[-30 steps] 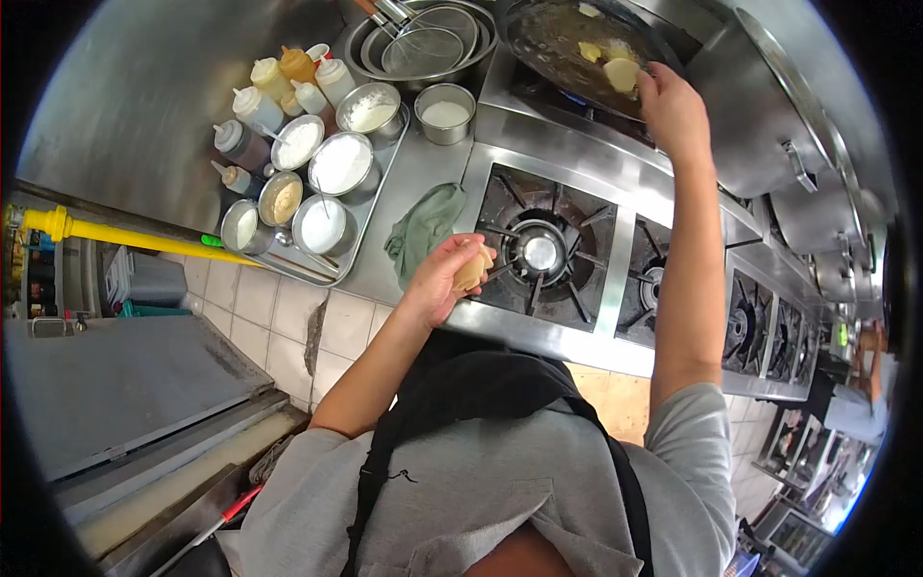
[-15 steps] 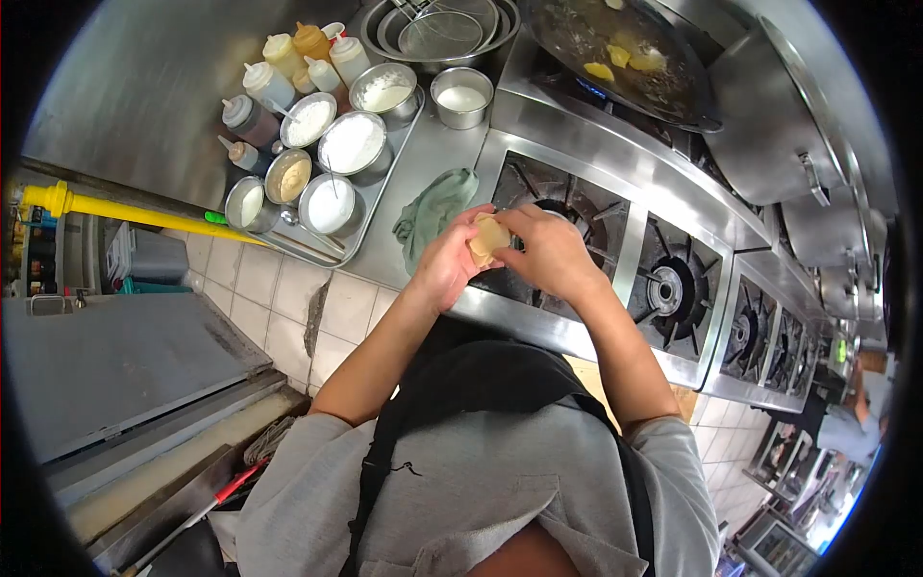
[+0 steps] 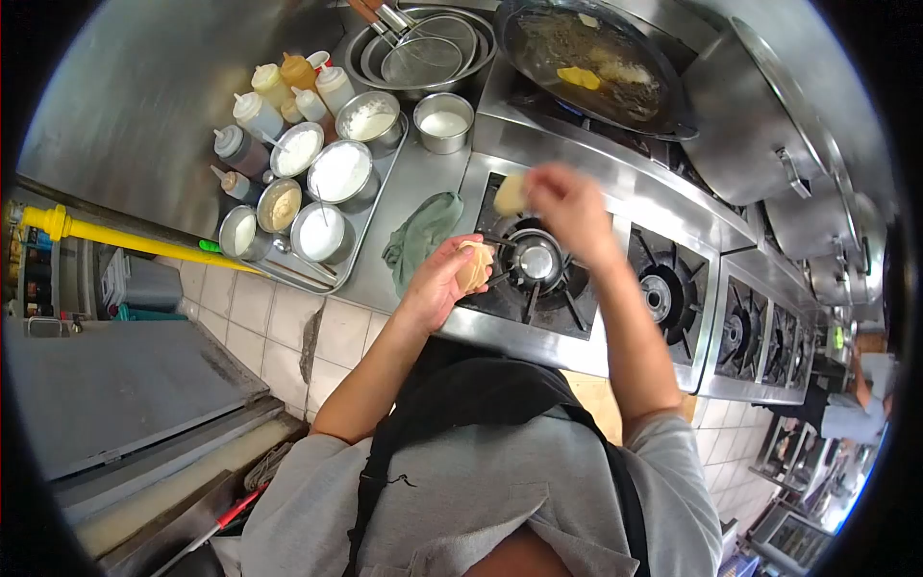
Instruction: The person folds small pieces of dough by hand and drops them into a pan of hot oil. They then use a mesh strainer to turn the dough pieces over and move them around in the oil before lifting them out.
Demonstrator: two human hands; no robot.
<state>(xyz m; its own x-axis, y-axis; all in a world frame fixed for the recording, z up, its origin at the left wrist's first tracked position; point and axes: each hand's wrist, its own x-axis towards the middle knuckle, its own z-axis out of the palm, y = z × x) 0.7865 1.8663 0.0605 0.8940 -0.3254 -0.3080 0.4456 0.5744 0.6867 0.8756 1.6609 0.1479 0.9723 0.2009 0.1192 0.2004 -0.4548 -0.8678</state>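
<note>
My left hand is closed around a small stack of thin, pale yellow round slices, above the front edge of the stove. Farther forward, my right hand, smeared by motion, pinches a single pale slice over a burner. Beyond that hand, a wide dark wok holds bubbling oil with yellow pieces floating in it. A crumpled green cloth lies on the steel counter just beyond my left hand.
On the left, a metal tray carries several bowls of white powder and squeeze bottles. Strainers rest in a large bowl behind. Big steel pots line the right side. Another person stands far right.
My right hand has pulled away from the left with one slice, moving forward and right. The left hand keeps the stack and has dropped slightly lower. The view has shifted a little.
</note>
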